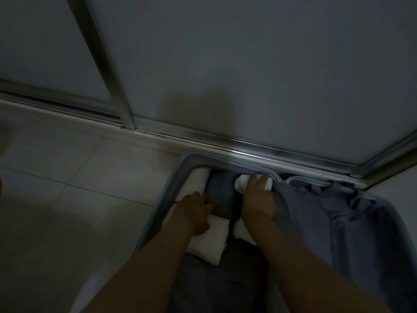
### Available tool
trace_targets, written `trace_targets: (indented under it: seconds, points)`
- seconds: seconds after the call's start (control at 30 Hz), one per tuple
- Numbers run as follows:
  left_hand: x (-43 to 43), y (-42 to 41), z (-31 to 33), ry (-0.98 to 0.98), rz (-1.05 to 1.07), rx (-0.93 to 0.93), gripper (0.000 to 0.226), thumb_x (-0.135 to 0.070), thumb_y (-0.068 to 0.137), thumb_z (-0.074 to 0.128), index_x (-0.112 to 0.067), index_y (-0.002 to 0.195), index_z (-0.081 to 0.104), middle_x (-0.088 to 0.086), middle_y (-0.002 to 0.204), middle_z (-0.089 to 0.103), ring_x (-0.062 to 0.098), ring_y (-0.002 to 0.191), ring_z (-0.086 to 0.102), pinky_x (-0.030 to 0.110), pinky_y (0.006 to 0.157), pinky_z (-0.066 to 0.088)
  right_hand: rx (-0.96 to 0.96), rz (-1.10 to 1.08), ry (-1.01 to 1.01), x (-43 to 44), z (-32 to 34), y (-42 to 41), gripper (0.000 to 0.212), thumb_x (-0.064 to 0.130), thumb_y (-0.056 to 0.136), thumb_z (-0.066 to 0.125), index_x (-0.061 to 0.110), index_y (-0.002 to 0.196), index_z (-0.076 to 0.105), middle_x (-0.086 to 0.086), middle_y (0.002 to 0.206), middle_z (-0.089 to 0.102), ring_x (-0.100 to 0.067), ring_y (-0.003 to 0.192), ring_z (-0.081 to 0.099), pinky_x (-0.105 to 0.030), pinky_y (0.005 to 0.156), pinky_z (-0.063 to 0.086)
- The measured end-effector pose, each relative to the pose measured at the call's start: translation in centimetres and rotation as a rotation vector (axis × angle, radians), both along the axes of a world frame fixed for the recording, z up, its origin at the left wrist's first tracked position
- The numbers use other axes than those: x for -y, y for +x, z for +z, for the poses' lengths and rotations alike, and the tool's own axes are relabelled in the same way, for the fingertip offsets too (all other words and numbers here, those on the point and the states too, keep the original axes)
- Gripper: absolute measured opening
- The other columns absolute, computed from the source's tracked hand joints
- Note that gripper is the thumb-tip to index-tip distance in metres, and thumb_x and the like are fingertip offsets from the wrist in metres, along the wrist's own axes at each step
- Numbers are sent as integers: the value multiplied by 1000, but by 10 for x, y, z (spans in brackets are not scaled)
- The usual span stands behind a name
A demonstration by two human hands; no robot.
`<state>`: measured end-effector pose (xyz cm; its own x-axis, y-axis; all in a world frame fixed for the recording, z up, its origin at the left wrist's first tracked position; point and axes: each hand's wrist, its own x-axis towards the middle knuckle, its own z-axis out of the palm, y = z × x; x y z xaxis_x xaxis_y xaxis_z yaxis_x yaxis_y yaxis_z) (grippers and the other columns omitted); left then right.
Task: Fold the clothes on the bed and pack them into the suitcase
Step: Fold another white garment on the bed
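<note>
Head view, dim: the packing step is in hand, with folded clothes lying in the left half of the open suitcase [158, 213], which sits on the floor. I count four white pieces: a white roll [198, 184] against the far left wall, a white bundle [242, 182] at the far edge, a white folded piece [211, 241] nearer, and a white scrap [241, 231] by the right wrist. One grey folded garment [220, 190] lies between the far two, and one dark garment [225, 267] fills the near end. The left hand [196, 213] presses down with fingers stretched out, resting across the grey garment and the white folded piece. The right hand [257, 202] reaches over the white bundle; whether its fingers clasp it or only push, I cannot tell. The next move likely calls for tucking that bundle flat into its gap. The right half shows only loose purple lining [338, 222]. Around it lie pale floor tiles [79, 177] and a metal door track [248, 143].
</note>
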<state>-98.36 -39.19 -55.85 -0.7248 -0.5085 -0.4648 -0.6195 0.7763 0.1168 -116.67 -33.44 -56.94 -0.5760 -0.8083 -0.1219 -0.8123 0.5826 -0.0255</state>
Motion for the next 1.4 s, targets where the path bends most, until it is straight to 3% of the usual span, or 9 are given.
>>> trace_targets:
  seconds: [0.17, 0.27, 0.4, 0.6, 0.8, 0.87, 1.0, 1.23, 1.4]
  points:
    - [-1, -22, -1, -48, -24, 132, 63, -46, 96, 45, -34, 152, 20, 12, 157, 18, 33, 142, 15, 45, 114, 15, -74, 24, 272, 17, -3, 13, 68, 30, 102, 33, -3, 151, 1, -32, 155, 6, -46, 141, 17, -54, 110, 24]
    - [3, -22, -6, -45, -17, 66, 56, -42, 95, 46, -30, 148, 33, 13, 154, 25, 31, 139, 20, 41, 114, 17, -40, 175, 115, 11, -15, 15, 68, 35, 89, 49, 9, 149, 30, -29, 150, 27, -44, 138, 28, -61, 110, 9]
    - [4, -15, -21, -32, -38, -39, 52, -35, 97, 44, -23, 147, 36, 9, 161, 9, 28, 146, 9, 40, 119, 9, -87, 540, 169, 12, -17, 3, 40, 21, 88, 56, 11, 127, 58, -21, 137, 44, -40, 124, 42, -52, 102, 35]
    - [0, -26, -26, 42, -34, -43, 55, -38, 101, 38, -18, 150, 26, 7, 162, 6, 26, 144, 20, 36, 117, 15, -305, 287, 523, 35, -14, -9, 47, 24, 99, 42, -2, 139, 40, -28, 138, 41, -43, 124, 39, -51, 96, 40]
    - [-2, -32, -34, -48, 28, -116, 61, -49, 98, 11, -21, 150, 27, 9, 150, 36, 28, 124, 46, 35, 101, 34, 1, 320, -199, 32, -23, -8, 9, 6, 79, 63, 0, 72, 67, -20, 81, 68, -33, 83, 65, -36, 87, 49]
    - [0, -31, -33, -58, 37, -144, 70, -47, 87, 11, -17, 139, 48, 12, 130, 56, 31, 105, 58, 35, 90, 45, 115, 242, -484, 8, -25, -7, 26, 10, 79, 48, -1, 85, 71, -22, 94, 70, -36, 92, 67, -41, 93, 51]
    - [-3, -26, -50, -27, 67, -154, 58, -48, 80, 39, -16, 119, 67, 16, 116, 66, 36, 98, 66, 42, 81, 56, 48, 286, -191, -31, -45, 12, 71, 39, 76, 39, 4, 136, 52, -20, 148, 41, -41, 140, 32, -61, 115, 10]
    - [-3, -18, -46, -26, 48, -128, 66, -56, 73, 38, -22, 123, 66, 13, 127, 63, 33, 109, 65, 45, 88, 52, -176, 416, 282, -37, -52, 17, 88, 41, 95, 43, 0, 151, -13, -24, 156, -22, -46, 141, -23, -69, 110, -10]
    - [-6, -18, -54, -64, 14, -116, 64, -48, 100, 35, -29, 154, 7, 9, 162, -3, 27, 149, 3, 37, 119, 0, 108, 381, 239, -12, -47, 9, 107, 35, 78, 61, 3, 152, -9, -17, 158, -19, -37, 145, -21, -61, 110, -18]
